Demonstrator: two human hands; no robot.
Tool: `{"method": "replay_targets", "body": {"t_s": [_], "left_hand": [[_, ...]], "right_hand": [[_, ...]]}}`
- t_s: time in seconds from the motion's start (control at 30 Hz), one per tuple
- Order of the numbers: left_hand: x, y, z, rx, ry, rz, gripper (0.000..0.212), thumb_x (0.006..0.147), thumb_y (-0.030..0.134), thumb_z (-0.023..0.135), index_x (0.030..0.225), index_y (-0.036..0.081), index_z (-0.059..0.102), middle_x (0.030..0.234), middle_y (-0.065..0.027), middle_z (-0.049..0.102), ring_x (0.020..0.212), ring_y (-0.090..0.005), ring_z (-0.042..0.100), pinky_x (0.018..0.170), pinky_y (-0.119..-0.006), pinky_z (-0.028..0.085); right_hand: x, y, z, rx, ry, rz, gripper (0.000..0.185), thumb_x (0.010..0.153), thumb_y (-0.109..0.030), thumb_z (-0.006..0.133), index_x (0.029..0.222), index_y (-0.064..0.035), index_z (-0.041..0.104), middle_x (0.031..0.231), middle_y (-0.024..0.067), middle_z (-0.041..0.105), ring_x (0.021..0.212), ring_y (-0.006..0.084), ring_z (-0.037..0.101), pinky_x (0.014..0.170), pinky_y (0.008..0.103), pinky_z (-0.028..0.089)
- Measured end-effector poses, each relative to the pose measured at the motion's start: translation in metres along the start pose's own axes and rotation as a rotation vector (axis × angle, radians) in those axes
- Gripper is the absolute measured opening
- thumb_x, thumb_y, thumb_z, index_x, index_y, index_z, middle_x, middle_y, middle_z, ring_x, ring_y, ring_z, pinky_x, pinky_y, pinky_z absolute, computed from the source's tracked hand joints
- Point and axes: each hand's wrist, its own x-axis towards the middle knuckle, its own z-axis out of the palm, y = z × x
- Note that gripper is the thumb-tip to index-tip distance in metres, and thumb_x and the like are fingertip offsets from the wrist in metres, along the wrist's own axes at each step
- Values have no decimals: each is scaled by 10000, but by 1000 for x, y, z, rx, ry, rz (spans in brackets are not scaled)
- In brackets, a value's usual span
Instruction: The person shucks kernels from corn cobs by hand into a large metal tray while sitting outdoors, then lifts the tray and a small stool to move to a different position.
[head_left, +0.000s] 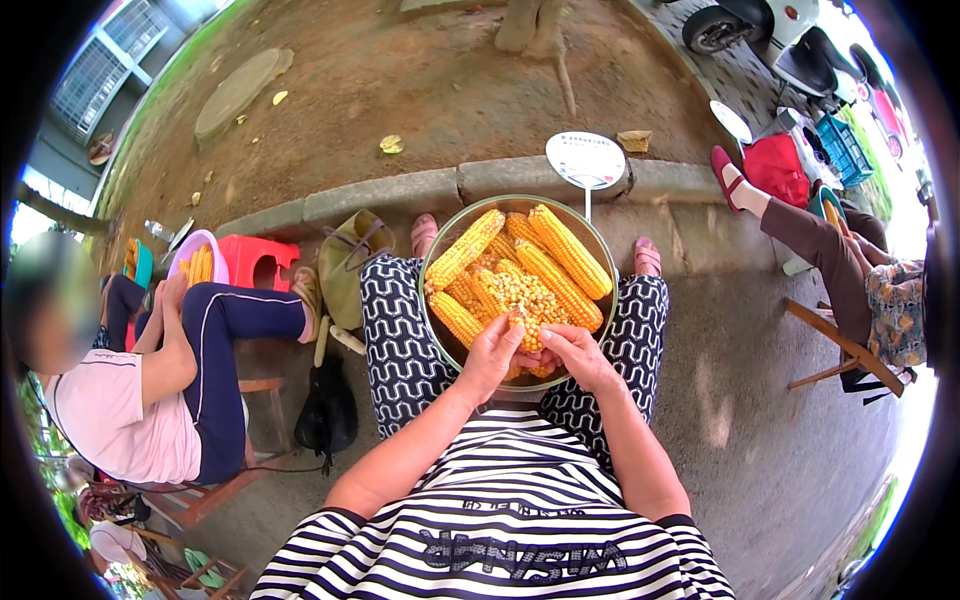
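A round metal-rimmed basin (613, 319) rests on my lap, between my patterned trouser legs. It holds several ears of dried yellow corn (559, 283) around a heap of loose kernels (517, 289). At its near side my left hand (491, 356) and my right hand (581, 356) grip one corn ear (529, 331) between them, its tip pointing away from me. Fingers of both hands press on its kernels; the lower part of the ear is partly hidden by them.
A hand fan (585, 159) stands beyond the basin by the stone curb (502, 178). Left are an olive bag (352, 251), bare cobs (347, 340), a red stool (255, 259) and a seated person with a purple basin (223, 255). Another person sits at right.
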Motion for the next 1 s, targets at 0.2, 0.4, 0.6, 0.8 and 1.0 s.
{"method": "replay_targets", "body": {"t_s": [0.2,0.4,0.6,0.8,1.0], "left_hand": [[1,-2,-5,-70,-8,-34,323,943,263,369,1154,24,420,963,-83,572,807,-151,607,697,-251,524],[0,-2,-5,-22,-6,-38,312,944,268,366,1120,19,434,938,-85,572,800,-142,600,682,-249,522],[-1,0,-1,55,-14,2,329,940,287,379,1118,17,442,941,-80,569,802,-129,593,675,-242,517],[-2,5,2,47,-37,-14,351,932,281,403,1146,3,435,973,-89,563,819,-138,593,714,-258,519],[-1,2,2,16,-50,16,346,927,226,423,1189,0,414,1002,-96,560,838,-171,606,721,-269,523]], "right_hand": [[3,2,-3,-1,14,60,290,868,-298,519,846,-19,594,697,15,567,613,91,521,569,226,451],[4,5,-5,11,-8,69,307,879,-302,499,869,-8,589,695,21,570,614,92,528,562,227,456],[2,6,0,-94,46,-13,298,898,-258,458,834,6,580,656,18,552,566,93,516,519,216,446],[4,10,-2,-111,72,-10,293,893,-231,445,802,14,575,628,28,538,539,96,506,493,227,433],[8,9,1,-10,131,47,298,902,-253,443,777,-9,559,626,28,540,514,93,492,472,218,408]]}}
